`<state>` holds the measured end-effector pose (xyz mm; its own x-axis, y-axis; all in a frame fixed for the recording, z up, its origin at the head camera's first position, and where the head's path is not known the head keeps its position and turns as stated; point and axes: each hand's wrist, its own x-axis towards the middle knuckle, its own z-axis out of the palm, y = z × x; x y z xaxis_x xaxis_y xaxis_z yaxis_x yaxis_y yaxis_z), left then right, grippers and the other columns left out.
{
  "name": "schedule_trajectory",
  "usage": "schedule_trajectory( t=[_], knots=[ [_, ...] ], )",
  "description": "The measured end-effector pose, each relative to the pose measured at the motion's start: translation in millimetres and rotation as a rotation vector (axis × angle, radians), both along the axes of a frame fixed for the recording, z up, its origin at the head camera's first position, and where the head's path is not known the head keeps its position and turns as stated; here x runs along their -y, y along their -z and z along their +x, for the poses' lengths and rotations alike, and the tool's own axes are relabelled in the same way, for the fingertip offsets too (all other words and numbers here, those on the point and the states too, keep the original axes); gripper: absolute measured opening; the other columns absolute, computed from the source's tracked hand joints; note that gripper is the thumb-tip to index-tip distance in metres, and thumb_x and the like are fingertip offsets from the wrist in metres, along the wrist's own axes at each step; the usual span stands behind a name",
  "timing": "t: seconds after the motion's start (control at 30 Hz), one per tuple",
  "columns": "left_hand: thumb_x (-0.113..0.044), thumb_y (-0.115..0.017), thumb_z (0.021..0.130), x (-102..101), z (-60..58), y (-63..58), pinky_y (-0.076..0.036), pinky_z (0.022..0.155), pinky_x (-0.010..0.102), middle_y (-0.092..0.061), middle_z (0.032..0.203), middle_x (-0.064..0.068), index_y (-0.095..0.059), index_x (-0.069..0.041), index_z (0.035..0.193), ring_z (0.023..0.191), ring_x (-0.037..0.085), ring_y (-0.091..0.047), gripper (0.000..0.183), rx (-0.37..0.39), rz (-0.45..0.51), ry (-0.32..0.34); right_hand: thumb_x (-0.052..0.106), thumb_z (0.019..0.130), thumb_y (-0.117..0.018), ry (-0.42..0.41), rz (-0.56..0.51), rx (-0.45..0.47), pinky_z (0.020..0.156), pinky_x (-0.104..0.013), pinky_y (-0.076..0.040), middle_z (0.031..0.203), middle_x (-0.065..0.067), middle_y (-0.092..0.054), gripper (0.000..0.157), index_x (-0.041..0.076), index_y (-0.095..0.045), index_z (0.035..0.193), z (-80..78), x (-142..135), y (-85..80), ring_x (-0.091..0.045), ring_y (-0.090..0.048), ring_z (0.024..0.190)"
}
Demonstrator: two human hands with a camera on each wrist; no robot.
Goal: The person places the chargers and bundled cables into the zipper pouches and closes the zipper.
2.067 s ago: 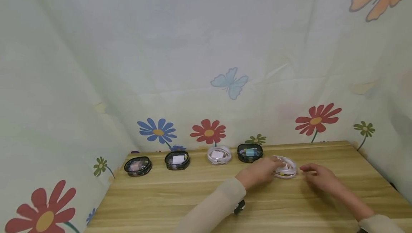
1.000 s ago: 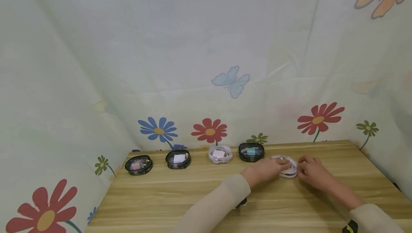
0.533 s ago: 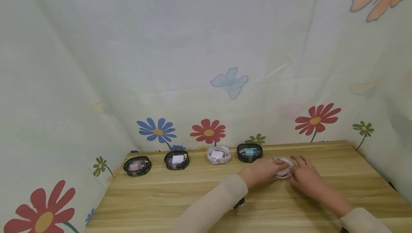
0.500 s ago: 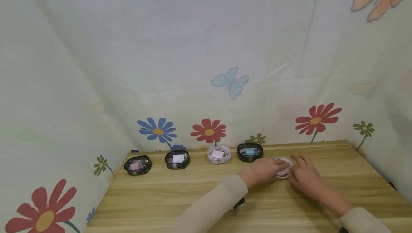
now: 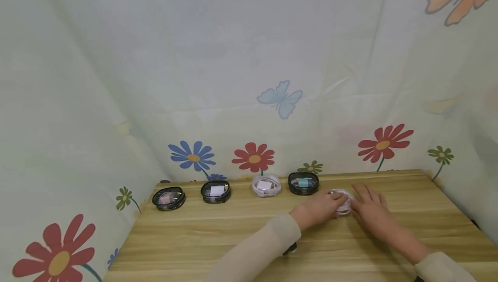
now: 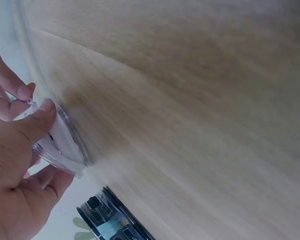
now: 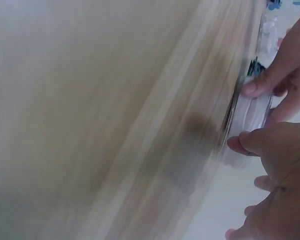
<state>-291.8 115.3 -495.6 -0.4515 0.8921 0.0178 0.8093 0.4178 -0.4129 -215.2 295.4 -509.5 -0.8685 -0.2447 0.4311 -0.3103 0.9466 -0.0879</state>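
A small clear zip pouch with a white rim (image 5: 344, 207) sits on the wooden table, toward the right. My left hand (image 5: 317, 208) grips its left side, thumb on the near face and fingers behind, as the left wrist view shows. Coiled white cable shows through the pouch's clear wall (image 6: 65, 137). At the other end my right hand (image 5: 371, 218) pinches the small zipper pull (image 6: 30, 101) between thumb and forefinger. Its remaining fingers are spread in the head view. In the right wrist view both thumbs lie along the pouch's edge (image 7: 252, 112).
Left of my hands, several similar pouches stand in a row at the table's back: a black-rimmed one with a blue charger (image 5: 303, 183), a white-rimmed one (image 5: 266, 186), and black-rimmed ones (image 5: 215, 192) farther left. A flower-printed cloth (image 5: 218, 113) hangs behind the table (image 5: 218, 238).
My right hand has come from apart to the pouch and moved left over its right end, its outer fingers spreading. My left hand has kept its grip.
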Motion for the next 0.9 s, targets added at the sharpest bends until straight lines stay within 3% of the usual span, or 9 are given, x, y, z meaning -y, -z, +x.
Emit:
schedule_trajectory(
  t=[0.13, 0.2, 0.3, 0.43, 0.6, 0.7, 0.77, 0.83, 0.9],
  knots=[
    [-0.049, -0.051, 0.104, -2, -1.2, 2.4, -0.042, 0.116, 0.025, -0.050, 0.157, -0.008, -0.042, -0.021, 0.157, 0.140, 0.007, -0.052, 0.060, -0.085, -0.013, 0.020, 0.017, 0.092, -0.074, 0.014, -0.045, 0.074, 0.096, -0.087, -0.033, 0.149, -0.028, -0.050, 0.011, 0.018, -0.065, 0.085, 3.4, 7, -2.5, -0.062, -0.042, 0.135],
    [-0.049, -0.051, 0.104, -1, -4.1, 3.2, -0.042, 0.116, 0.025, -0.050, 0.158, -0.008, -0.042, -0.020, 0.157, 0.139, 0.006, -0.052, 0.060, -0.078, 0.006, 0.033, 0.018, 0.093, -0.073, 0.036, -0.055, 0.093, 0.094, -0.089, -0.032, 0.149, -0.029, -0.049, 0.011, 0.018, -0.064, 0.086, 3.2, 9, -2.8, -0.065, -0.041, 0.134],
    [-0.048, -0.054, 0.104, 6, -11.4, 3.3, -0.042, 0.113, 0.023, -0.047, 0.160, -0.008, -0.039, -0.023, 0.159, 0.135, 0.009, -0.054, 0.062, 0.039, 0.046, 0.044, 0.021, 0.094, -0.071, 0.077, -0.046, 0.123, 0.091, -0.092, -0.030, 0.152, -0.028, -0.047, 0.005, 0.017, -0.070, 0.096, 2.2, 8, -2.5, -0.070, -0.038, 0.132],
    [-0.050, -0.059, 0.101, 20, -21.5, -1.4, -0.039, 0.116, 0.021, -0.042, 0.163, -0.009, -0.032, -0.031, 0.161, 0.140, 0.013, -0.048, 0.069, 0.218, 0.051, 0.049, 0.024, 0.096, -0.069, 0.124, -0.013, 0.145, 0.087, -0.095, -0.027, 0.153, -0.028, -0.046, 0.020, 0.018, -0.074, 0.114, -2.0, 0, -3.4, -0.077, -0.035, 0.128],
    [-0.057, -0.056, 0.100, 23, -28.1, -9.3, -0.030, 0.125, 0.024, -0.031, 0.170, -0.003, -0.026, -0.027, 0.164, 0.156, 0.017, -0.031, 0.077, 0.181, -0.037, 0.180, 0.022, 0.096, -0.069, 0.117, -0.063, 0.158, 0.086, -0.098, -0.020, 0.154, -0.032, -0.042, 0.026, 0.019, -0.074, 0.121, -7.9, -15, -5.8, -0.081, -0.028, 0.127],
    [-0.049, -0.056, 0.102, 21, -32.6, -10.9, -0.026, 0.126, 0.020, -0.024, 0.172, -0.003, -0.024, -0.022, 0.164, 0.158, 0.015, -0.028, 0.075, 0.265, -0.050, 0.250, 0.025, 0.096, -0.069, 0.106, -0.054, 0.161, 0.086, -0.098, -0.019, 0.154, -0.032, -0.042, 0.027, 0.019, -0.075, 0.122, -9.8, -20, -6.1, -0.080, -0.028, 0.128],
    [-0.037, -0.054, 0.106, 21, -35.6, -11.7, -0.026, 0.124, 0.017, -0.020, 0.173, -0.005, -0.023, -0.024, 0.165, 0.156, 0.012, -0.031, 0.068, 0.360, -0.055, 0.239, 0.027, 0.096, -0.069, 0.105, -0.042, 0.163, 0.086, -0.098, -0.019, 0.154, -0.031, -0.042, 0.027, 0.020, -0.075, 0.122, -9.9, -22, -6.1, -0.079, -0.029, 0.127],
    [-0.027, -0.047, 0.110, 21, -37.7, -12.2, -0.027, 0.122, 0.014, -0.015, 0.174, -0.007, -0.020, -0.029, 0.165, 0.152, 0.007, -0.036, 0.062, 0.402, -0.073, 0.214, 0.028, 0.096, -0.069, 0.104, -0.044, 0.175, 0.087, -0.098, -0.018, 0.155, -0.032, -0.041, 0.029, 0.021, -0.074, 0.125, -8.7, -21, -6.0, -0.080, -0.028, 0.128],
    [-0.021, -0.039, 0.112, 21, -38.4, -14.4, -0.029, 0.121, 0.013, -0.013, 0.174, -0.011, -0.017, -0.035, 0.164, 0.148, 0.004, -0.041, 0.058, 0.382, -0.094, 0.180, 0.028, 0.097, -0.069, 0.105, -0.058, 0.191, 0.087, -0.098, -0.017, 0.156, -0.032, -0.040, 0.029, 0.021, -0.074, 0.125, -6.8, -21, -6.5, -0.080, -0.027, 0.129]
  ],
)
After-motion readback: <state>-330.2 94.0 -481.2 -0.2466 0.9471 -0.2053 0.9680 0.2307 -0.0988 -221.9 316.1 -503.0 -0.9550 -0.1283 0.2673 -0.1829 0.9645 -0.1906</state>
